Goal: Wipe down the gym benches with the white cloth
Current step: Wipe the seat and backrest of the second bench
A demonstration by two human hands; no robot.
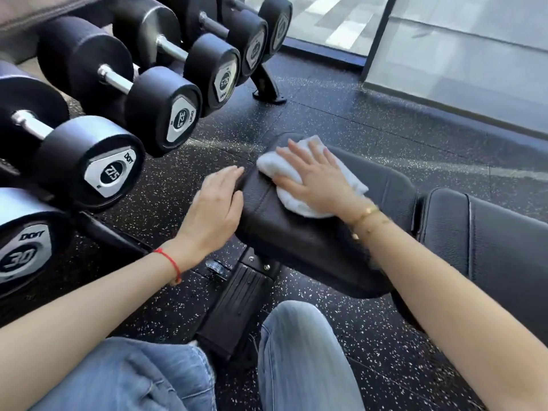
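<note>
Right hand (318, 185) is pressing flat, fingers spread, on the white cloth (284, 170); cloth is sitting bunched on the seat pad (296, 232) of the gym bench, toward the pad's far-left corner. Left hand (215, 206) is lying open, holding nothing, palm against the pad's left edge, probably bracing it. Bench long axis is running left-to-right, with the back pad (489, 232) lying to the right of the cloth, touching neither hand. Right hand is the nearer one to that unwiped stretch, so the next stroke likely needs to be going rightward along the axis. Dumbbell rack (148, 114) is standing well apart on the left.
</note>
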